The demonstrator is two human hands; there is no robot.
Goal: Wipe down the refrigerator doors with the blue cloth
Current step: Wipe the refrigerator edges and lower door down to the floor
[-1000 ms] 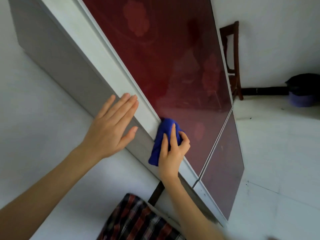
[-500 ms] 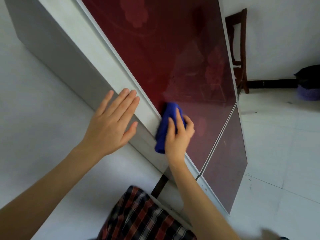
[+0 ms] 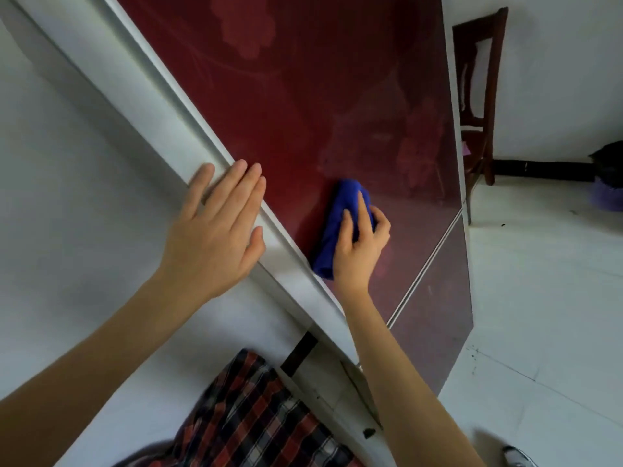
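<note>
R hand [image 3: 362, 251] presses the blue cloth [image 3: 340, 217] to the red upper fridge door [image 3: 320, 96], fingers curled over the wad. L hand [image 3: 215, 237] lies flat on the white door edge [image 3: 168, 123], fingers straight and close together. Vs 0.5 s ago, the cloth sits farther in from that edge and the L hand has shifted onto it. Beyond: lower door [image 3: 435, 315], wooden chair [image 3: 478, 96], pale tiled floor [image 3: 539, 298], possibly a bin [image 3: 606, 197] far right.
</note>
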